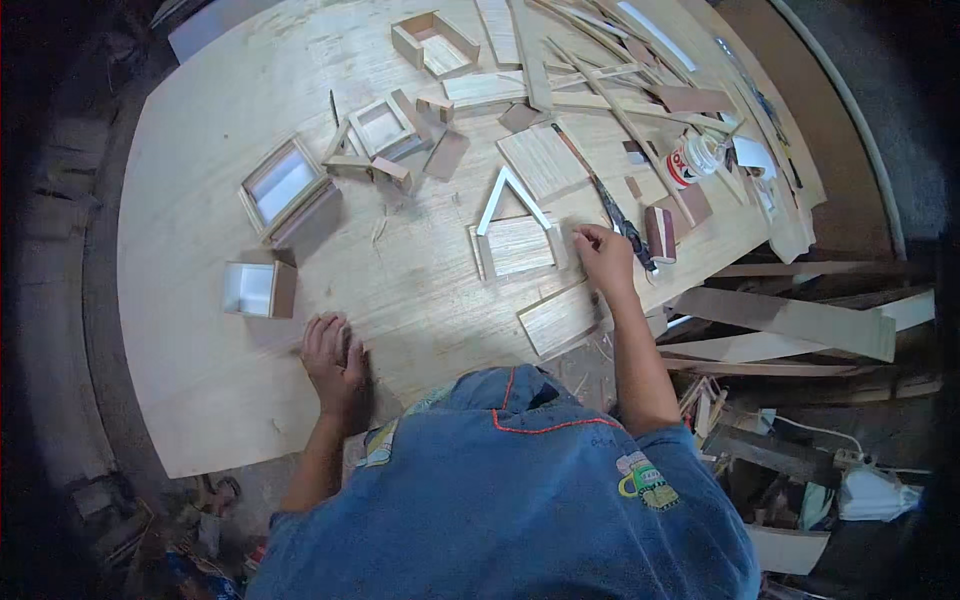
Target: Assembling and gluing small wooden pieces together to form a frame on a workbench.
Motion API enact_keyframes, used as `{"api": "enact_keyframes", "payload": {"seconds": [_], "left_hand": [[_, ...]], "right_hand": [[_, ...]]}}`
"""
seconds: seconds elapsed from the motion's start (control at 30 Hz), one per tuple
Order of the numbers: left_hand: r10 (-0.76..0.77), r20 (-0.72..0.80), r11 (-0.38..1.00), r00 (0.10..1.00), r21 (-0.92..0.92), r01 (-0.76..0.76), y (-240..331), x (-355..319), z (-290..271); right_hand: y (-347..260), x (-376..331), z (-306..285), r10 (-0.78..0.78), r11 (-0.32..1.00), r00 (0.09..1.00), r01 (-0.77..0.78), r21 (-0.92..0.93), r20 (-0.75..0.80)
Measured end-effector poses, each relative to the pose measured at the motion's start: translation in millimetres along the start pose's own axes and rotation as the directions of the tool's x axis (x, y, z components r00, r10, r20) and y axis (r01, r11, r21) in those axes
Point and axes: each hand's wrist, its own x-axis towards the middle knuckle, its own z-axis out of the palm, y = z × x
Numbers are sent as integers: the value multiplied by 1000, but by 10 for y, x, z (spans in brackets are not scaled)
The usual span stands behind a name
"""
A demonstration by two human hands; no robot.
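My left hand rests on the wooden table with its fingers stretched out, holding nothing. My right hand is closed, fingers curled together; anything inside them is hidden. Just left of it lies a small house-shaped wooden frame: a rectangular board with strips along its sides, topped by a white-edged peaked piece. A bare wooden board lies between my right forearm and my body. Beyond my left hand, a small open box with a white inside sits on its side.
Farther left stands a framed box, with another small frame among wood blocks. An open tray is at the back. A dark hand tool, a sanding block, a white jar and several wood strips crowd the right.
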Motion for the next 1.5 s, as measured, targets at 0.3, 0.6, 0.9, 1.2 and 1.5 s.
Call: {"api": "enact_keyframes", "payload": {"seconds": [0.3, 0.6, 0.9, 1.2, 1.5], "left_hand": [[-22, 2, 1000, 1000, -12, 22, 92, 42, -34], [-48, -53, 998, 997, -49, 45, 142, 39, -2], [55, -93, 998, 994, -2, -55, 153, 40, -1], [-5, -89, 999, 996, 31, 8, 261, 30, -13], [124, -94, 988, 988, 98, -115, 304, 112, 105]], "right_hand": [[109, 239, 236, -30, 986, 999, 26, 164, 26], [157, 438, 273, -231, 933, 961, 175, 315, 150], [173, 545, 249, -238, 963, 921, 183, 197, 307], [465, 430, 276, -208, 875, 958, 92, 476, 198], [460, 159, 44, -384, 834, 890, 221, 505, 244]]}}
